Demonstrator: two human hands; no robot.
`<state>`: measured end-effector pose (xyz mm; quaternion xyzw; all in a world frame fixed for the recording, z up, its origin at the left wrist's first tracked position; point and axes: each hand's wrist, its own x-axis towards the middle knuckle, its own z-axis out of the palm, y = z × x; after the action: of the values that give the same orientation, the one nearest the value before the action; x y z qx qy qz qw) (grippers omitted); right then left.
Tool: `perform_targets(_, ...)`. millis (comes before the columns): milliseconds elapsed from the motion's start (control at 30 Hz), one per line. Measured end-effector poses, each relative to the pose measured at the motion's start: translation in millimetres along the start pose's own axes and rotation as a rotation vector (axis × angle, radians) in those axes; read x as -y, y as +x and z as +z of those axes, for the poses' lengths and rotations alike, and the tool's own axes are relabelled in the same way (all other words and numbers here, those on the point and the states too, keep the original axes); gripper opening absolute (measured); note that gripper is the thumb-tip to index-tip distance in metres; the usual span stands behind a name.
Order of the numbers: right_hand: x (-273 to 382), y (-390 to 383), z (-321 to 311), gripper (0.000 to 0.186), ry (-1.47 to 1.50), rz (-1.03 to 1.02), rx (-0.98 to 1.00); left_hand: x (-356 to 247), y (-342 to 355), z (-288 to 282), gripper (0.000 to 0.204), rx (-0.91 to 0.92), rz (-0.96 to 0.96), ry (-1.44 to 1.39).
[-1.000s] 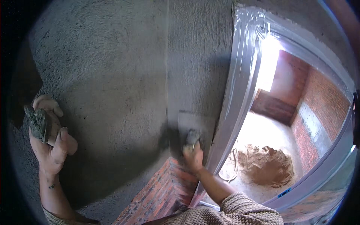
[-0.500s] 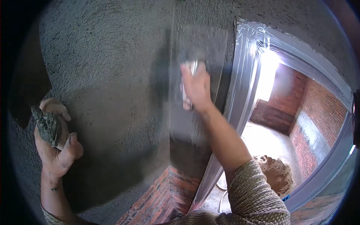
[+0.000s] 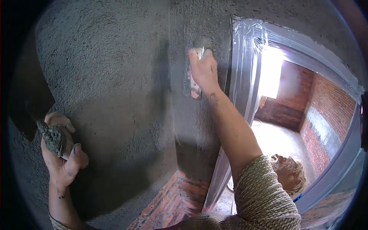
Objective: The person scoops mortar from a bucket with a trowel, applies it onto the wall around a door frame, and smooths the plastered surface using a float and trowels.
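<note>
My right hand (image 3: 204, 72) is closed around the pale handle of a plastering trowel (image 3: 196, 92). It is raised against the grey plastered strip (image 3: 188, 119) between the inner corner and the door frame. The trowel's blade lies flat to the wall and is hard to tell from the plaster. At the left, my left hand (image 3: 61, 165) curls its fingers and thumb around a mortar-caked object (image 3: 53, 140). Wet grey mortar covers most of that object, so its kind is hidden. This hand is held before the broader plastered wall (image 3: 111, 57), apart from the right.
Plastic film wraps the door frame (image 3: 245, 65) just right of my right arm. Through the doorway are a brick wall (image 3: 331, 103) and a brown heap (image 3: 287, 172). Bare brick (image 3: 172, 195) shows at the wall's foot. A dark patch (image 3: 28, 88) borders the plaster at far left.
My right hand and the trowel have moved up the strip, and the blur on them is gone. My left hand sits slightly lower and further right. The view has shifted a little.
</note>
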<state>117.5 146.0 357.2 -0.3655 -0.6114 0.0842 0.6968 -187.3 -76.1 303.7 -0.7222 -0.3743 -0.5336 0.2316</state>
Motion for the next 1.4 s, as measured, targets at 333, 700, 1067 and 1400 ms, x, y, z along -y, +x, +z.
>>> perform_targets(333,-32,-60,0,0.034,-0.005,0.065,0.0,-11,3,-1,0.03,0.004,-0.024,-0.04)
perform_targets(700,-110,-145,1,0.026,0.0,-0.084,-0.037,-7,4,-4,0.03,0.027,-0.027,-0.074)
perform_targets(1067,-118,-201,-1,0.033,-0.147,0.004,0.071,-13,5,-1,0.03,0.019,-0.056,-0.068)
perform_targets(1400,35,-18,-13,0.034,0.162,0.105,0.092,-11,3,-2,0.03,0.016,-0.085,-0.084)
